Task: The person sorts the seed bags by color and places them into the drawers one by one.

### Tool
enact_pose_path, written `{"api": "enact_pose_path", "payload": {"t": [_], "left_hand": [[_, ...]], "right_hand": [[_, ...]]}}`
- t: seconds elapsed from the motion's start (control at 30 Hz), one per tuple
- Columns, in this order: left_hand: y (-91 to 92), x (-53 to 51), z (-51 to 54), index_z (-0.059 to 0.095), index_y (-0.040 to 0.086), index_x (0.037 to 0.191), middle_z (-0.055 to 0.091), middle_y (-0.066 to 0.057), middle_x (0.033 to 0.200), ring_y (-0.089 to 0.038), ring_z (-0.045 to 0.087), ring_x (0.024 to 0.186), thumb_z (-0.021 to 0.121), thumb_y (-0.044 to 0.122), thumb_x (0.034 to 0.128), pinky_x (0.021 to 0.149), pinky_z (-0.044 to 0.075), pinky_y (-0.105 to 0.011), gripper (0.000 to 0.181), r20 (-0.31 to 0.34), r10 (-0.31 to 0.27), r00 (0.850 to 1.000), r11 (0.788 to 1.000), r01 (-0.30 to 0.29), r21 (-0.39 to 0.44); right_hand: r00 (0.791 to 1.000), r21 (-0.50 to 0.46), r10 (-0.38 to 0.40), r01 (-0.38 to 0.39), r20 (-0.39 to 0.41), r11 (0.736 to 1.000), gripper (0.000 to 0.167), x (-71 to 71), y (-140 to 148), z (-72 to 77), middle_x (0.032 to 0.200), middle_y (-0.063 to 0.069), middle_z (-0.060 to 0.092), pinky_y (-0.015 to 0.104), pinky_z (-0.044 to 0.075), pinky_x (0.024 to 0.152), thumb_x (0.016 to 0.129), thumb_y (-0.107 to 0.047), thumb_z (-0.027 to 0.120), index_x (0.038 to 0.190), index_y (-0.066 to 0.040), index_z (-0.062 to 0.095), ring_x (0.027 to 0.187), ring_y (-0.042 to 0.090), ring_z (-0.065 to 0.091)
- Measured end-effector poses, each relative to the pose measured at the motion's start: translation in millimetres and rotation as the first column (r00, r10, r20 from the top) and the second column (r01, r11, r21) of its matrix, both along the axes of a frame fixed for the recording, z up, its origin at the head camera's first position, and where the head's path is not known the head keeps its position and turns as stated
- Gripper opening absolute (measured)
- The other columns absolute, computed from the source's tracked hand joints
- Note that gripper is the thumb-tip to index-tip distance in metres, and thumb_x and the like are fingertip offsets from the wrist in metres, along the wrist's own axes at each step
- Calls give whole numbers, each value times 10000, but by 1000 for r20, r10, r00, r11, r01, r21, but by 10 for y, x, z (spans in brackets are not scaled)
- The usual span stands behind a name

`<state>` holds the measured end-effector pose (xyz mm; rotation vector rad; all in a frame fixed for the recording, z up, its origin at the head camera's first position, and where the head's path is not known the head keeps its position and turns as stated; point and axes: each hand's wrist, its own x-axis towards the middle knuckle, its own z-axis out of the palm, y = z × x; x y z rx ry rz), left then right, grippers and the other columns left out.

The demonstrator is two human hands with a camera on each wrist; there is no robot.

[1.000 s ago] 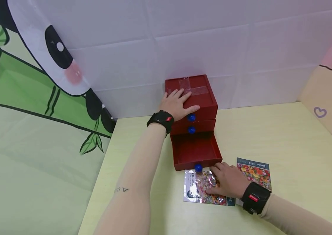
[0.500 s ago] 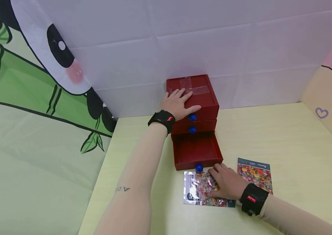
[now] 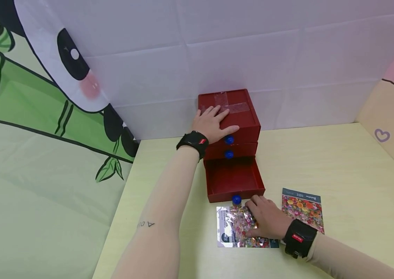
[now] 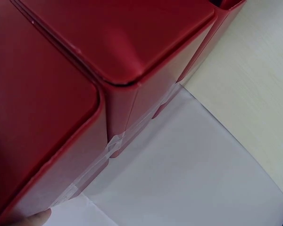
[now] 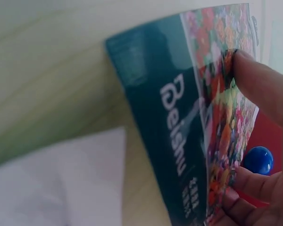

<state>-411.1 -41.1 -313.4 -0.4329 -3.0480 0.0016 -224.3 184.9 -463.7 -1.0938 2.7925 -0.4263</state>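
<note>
My left hand (image 3: 209, 126) rests with spread fingers on top of a small red drawer cabinet (image 3: 240, 99) at the back of the table. Its lowest drawer (image 3: 216, 198), pulled out and holding nothing visible, has a blue knob (image 3: 236, 200) in front. Just before that knob, my right hand (image 3: 268, 217) holds a shiny flower-printed packet (image 3: 240, 228) between thumb and fingers. In the right wrist view the packet's teal end (image 5: 153, 113) reads "Beishu" and looks slightly bowed. Only a fingertip (image 4: 37, 219) of the left hand shows in its wrist view, against the red cabinet.
A second flower-printed packet (image 3: 303, 209) lies on the table to the right, partly behind my right wrist. Two upper drawers with blue knobs (image 3: 229, 154) are closed. A pale cloth wall (image 3: 148, 77) stands right behind the cabinet.
My right hand and the packet have slid slightly toward me, away from the drawer's front. The left hand stays on the cabinet top.
</note>
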Motion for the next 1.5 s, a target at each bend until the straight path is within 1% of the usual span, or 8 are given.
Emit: {"api": "enact_pose_path", "payload": {"t": [0.17,0.27,0.5,0.7,0.93,1.2,1.4,1.5], "left_hand": [[3,-11,-9,231,367,1528,203,14,1589,-217,143,1463,260,835,817,1160,58,-526,852,-2,2,1000,1000,-2,-1],[-1,-2,-6,228,365,1529,201,9,1589,-218,142,1463,260,828,824,1160,57,-524,845,1,-2,1000,1000,2,5],[-14,1,-10,229,363,1530,200,7,1590,-221,140,1463,263,825,826,1160,60,-523,843,3,-2,1000,1000,2,7],[-23,-1,-11,225,361,1531,195,8,1591,-221,135,1464,264,820,830,1160,62,-525,838,6,1,1000,1000,-1,6],[-15,-1,-2,235,358,1530,207,4,1588,-223,147,1462,262,818,831,1159,72,-527,836,-1,3,1000,1000,-3,10],[-2,-30,-29,220,372,1530,196,17,1590,-215,134,1464,250,835,818,1158,66,-531,849,0,13,1000,1000,-13,-9],[5,2,-2,229,360,1531,203,4,1589,-222,142,1462,256,821,829,1157,71,-532,840,-2,7,1000,1000,-7,-4],[8,24,12,234,353,1531,207,-1,1588,-225,146,1462,255,816,834,1158,73,-529,837,-7,2,1000,1000,-2,-1]], "right_hand": [[999,-14,-20,21,25,1000,828,16,-15,21,1200,85,564,492,459,924,662,-571,812,1253,-67,525,1100,271,508],[999,-31,-31,32,41,999,786,23,-27,30,1227,74,572,515,438,956,688,-522,821,1265,-82,520,1135,272,514],[1000,-72,-9,10,9,997,580,17,-26,49,1170,57,610,499,462,913,802,-374,779,1259,-95,556,1084,256,557],[999,-112,8,-14,-52,994,354,-5,-26,59,1129,9,614,398,465,843,902,-268,686,1219,-146,584,1030,188,557],[997,-184,-27,13,-76,983,209,-16,-50,126,1045,-56,615,318,427,770,948,-216,624,1155,-190,622,955,118,540],[992,-226,-70,46,-101,973,176,-64,-46,243,1034,-47,640,341,433,780,939,-173,635,1115,-188,634,964,130,578],[988,-272,-83,45,-133,961,186,-151,-9,344,1022,-30,646,395,457,816,925,-144,650,1110,-150,628,956,138,583],[986,-284,-80,36,-145,958,195,-207,19,417,1028,-21,644,395,450,815,929,-139,644,1122,-136,620,958,144,582]]}}
